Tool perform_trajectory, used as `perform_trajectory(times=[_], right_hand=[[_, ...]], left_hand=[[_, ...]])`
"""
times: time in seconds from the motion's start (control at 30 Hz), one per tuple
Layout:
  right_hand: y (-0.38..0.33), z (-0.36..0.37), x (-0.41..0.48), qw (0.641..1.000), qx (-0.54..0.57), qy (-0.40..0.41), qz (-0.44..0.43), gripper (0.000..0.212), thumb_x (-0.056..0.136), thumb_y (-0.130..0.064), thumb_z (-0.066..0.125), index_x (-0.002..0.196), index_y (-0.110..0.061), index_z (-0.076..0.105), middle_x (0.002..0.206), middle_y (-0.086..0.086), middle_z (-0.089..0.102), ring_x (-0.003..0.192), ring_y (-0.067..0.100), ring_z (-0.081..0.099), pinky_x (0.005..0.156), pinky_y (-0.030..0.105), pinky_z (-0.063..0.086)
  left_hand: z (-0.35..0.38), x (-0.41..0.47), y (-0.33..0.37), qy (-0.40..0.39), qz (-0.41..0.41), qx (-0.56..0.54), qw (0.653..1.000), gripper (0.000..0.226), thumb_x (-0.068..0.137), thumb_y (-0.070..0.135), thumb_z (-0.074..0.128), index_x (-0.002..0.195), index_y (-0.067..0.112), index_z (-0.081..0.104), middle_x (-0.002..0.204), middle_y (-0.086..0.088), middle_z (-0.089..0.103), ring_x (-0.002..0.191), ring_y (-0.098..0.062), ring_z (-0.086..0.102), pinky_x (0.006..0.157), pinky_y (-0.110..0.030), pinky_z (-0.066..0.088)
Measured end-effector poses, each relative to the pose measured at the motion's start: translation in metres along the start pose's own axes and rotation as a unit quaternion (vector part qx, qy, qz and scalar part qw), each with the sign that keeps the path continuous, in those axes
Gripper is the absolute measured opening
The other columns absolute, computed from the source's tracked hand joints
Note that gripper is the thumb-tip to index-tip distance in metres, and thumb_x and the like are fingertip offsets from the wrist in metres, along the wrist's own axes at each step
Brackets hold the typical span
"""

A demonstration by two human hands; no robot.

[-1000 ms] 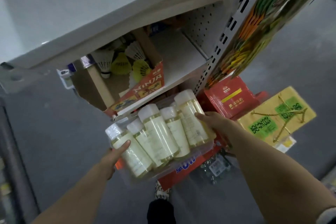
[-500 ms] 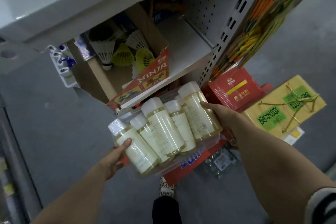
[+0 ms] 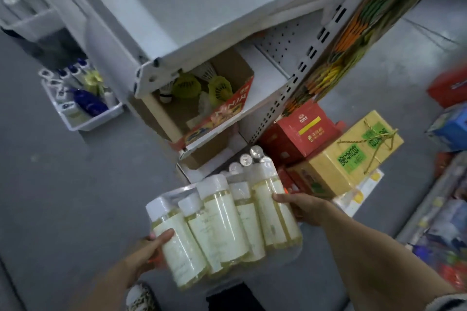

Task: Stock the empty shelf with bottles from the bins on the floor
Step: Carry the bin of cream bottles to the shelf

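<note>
1. Down at six o'clock in the view, a clear-wrapped bundle of pale yellow plastic bottles with white caps (image 3: 222,222) is up in the air. It sits above the grey floor (image 3: 63,184), just short of the shelving.
2. At seven o'clock, the left hand (image 3: 151,250) has its thumb laid over the outermost bottle. The fingers are tucked underneath, grasping the bundle's near corner.
3. At four o'clock, the right hand (image 3: 300,207) has its fingers curled against the end bottle, clamped on the bundle's far side.
4. Up at twelve o'clock, the broad white metal shelf board (image 3: 202,7) shows no stock at all. That looks like the one to fill.
5. One level down, a brown cardboard box of yellow and white shuttlecocks (image 3: 202,98) takes up part of the lower shelf.
6. Over at ten o'clock, a white plastic bin (image 3: 101,118) sits on the floor, loaded with dark blue and white bottles. That is more stock waiting.
7. At three o'clock, a red carton (image 3: 303,129) and a yellow carton with green labels (image 3: 353,159) are stacked beside the shelf upright.
8. My read is that it's early days. One load is in hand and no bottle is on the bare board yet. The bundle has to go up there, and the floor bin is untouched.
</note>
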State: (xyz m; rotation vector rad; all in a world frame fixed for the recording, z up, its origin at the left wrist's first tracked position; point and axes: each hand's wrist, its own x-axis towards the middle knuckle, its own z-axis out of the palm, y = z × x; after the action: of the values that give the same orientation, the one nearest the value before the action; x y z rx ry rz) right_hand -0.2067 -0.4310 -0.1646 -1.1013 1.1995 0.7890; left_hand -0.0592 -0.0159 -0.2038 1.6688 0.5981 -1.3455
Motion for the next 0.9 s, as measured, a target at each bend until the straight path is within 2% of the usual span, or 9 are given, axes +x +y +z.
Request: perform_trajectory(times=[0.13, 0.17, 0.23, 0.3, 0.37, 0.47, 0.63, 0.8, 0.9], right_hand=[[0.014, 0.049, -0.018, 1.000, -0.009, 0.022, 0.014, 0.108, 0.036, -0.054, 0.099, 0.126, -0.005, 0.064, 0.120, 0.014, 0.071, 0.114, 0.035, 0.066, 0.106, 0.050, 0.048], [0.013, 0.063, -0.022, 1.000, -0.016, 0.020, 0.013, 0.106, 0.037, -0.055, 0.099, 0.124, -0.004, 0.065, 0.119, 0.015, 0.072, 0.113, 0.035, 0.067, 0.106, 0.051, 0.048], [0.009, 0.094, -0.028, 1.000, -0.017, 0.017, 0.010, 0.101, 0.039, -0.053, 0.098, 0.121, -0.004, 0.067, 0.115, 0.016, 0.073, 0.110, 0.035, 0.069, 0.103, 0.051, 0.050], [0.003, 0.127, -0.030, 1.000, -0.004, 0.023, -0.004, 0.092, 0.042, -0.049, 0.100, 0.115, -0.003, 0.069, 0.106, 0.014, 0.076, 0.096, 0.031, 0.073, 0.088, 0.047, 0.058], [-0.005, 0.164, -0.034, 0.999, -0.005, 0.032, -0.007, 0.088, 0.043, -0.048, 0.101, 0.113, -0.004, 0.072, 0.104, 0.013, 0.076, 0.092, 0.029, 0.075, 0.082, 0.043, 0.059], [-0.024, 0.226, -0.042, 0.999, 0.009, 0.052, -0.003, 0.089, 0.039, -0.051, 0.101, 0.111, -0.006, 0.073, 0.105, 0.010, 0.077, 0.093, 0.024, 0.076, 0.076, 0.034, 0.060], [-0.084, 0.342, -0.054, 0.998, -0.011, 0.059, -0.029, 0.094, 0.045, -0.062, 0.095, 0.119, -0.011, 0.069, 0.111, 0.006, 0.076, 0.107, 0.023, 0.071, 0.101, 0.039, 0.052], [-0.182, 0.443, -0.045, 0.996, -0.044, 0.040, -0.066, 0.091, 0.050, -0.064, 0.092, 0.120, -0.010, 0.070, 0.112, 0.008, 0.076, 0.109, 0.026, 0.070, 0.106, 0.044, 0.050], [-0.251, 0.497, -0.027, 0.996, -0.059, 0.031, -0.065, 0.086, 0.050, -0.063, 0.093, 0.117, -0.014, 0.070, 0.106, 0.006, 0.077, 0.105, 0.025, 0.072, 0.097, 0.042, 0.054]], left_hand=[[-0.037, -0.015, -0.019, -0.015, -0.039, -0.037, 0.998, 0.061, 0.062, 0.043, 0.085, 0.106, 0.008, 0.063, 0.085, -0.010, 0.077, 0.075, -0.026, 0.075, 0.054, -0.032, 0.057], [-0.050, -0.016, -0.024, -0.028, -0.045, -0.050, 0.997, 0.059, 0.063, 0.041, 0.085, 0.107, 0.008, 0.065, 0.089, -0.011, 0.077, 0.079, -0.027, 0.075, 0.059, -0.035, 0.060], [-0.079, -0.018, -0.031, -0.046, -0.059, -0.065, 0.995, 0.062, 0.064, 0.036, 0.088, 0.114, 0.005, 0.067, 0.104, -0.015, 0.075, 0.095, -0.034, 0.072, 0.087, -0.050, 0.057], [-0.114, -0.019, -0.035, -0.052, -0.052, -0.062, 0.995, 0.070, 0.057, 0.036, 0.092, 0.115, 0.004, 0.069, 0.109, -0.016, 0.073, 0.102, -0.036, 0.070, 0.100, -0.054, 0.048], [-0.156, -0.016, -0.031, -0.047, -0.034, -0.042, 0.997, 0.078, 0.048, 0.043, 0.097, 0.111, 0.006, 0.070, 0.105, -0.013, 0.075, 0.099, -0.032, 0.071, 0.094, -0.050, 0.053], [-0.225, -0.017, -0.004, -0.088, -0.031, -0.018, 0.995, 0.077, 0.047, 0.054, 0.092, 0.108, 0.014, 0.068, 0.096, -0.004, 0.077, 0.086, -0.021, 0.075, 0.071, -0.035, 0.057], [-0.348, -0.031, 0.072, -0.092, 0.016, 0.023, 0.995, 0.070, 0.056, 0.064, 0.082, 0.109, 0.023, 0.062, 0.094, 0.001, 0.077, 0.094, -0.021, 0.072, 0.078, -0.037, 0.056], [-0.465, -0.036, 0.136, -0.039, 0.056, 0.042, 0.997, 0.072, 0.054, 0.069, 0.082, 0.107, 0.024, 0.062, 0.088, 0.009, 0.077, 0.086, -0.012, 0.072, 0.070, -0.031, 0.053], [-0.533, -0.033, 0.170, -0.003, 0.073, 0.035, 0.997, 0.078, 0.054, 0.073, 0.082, 0.111, 0.021, 0.066, 0.092, 0.006, 0.077, 0.090, -0.017, 0.073, 0.069, -0.032, 0.053]])
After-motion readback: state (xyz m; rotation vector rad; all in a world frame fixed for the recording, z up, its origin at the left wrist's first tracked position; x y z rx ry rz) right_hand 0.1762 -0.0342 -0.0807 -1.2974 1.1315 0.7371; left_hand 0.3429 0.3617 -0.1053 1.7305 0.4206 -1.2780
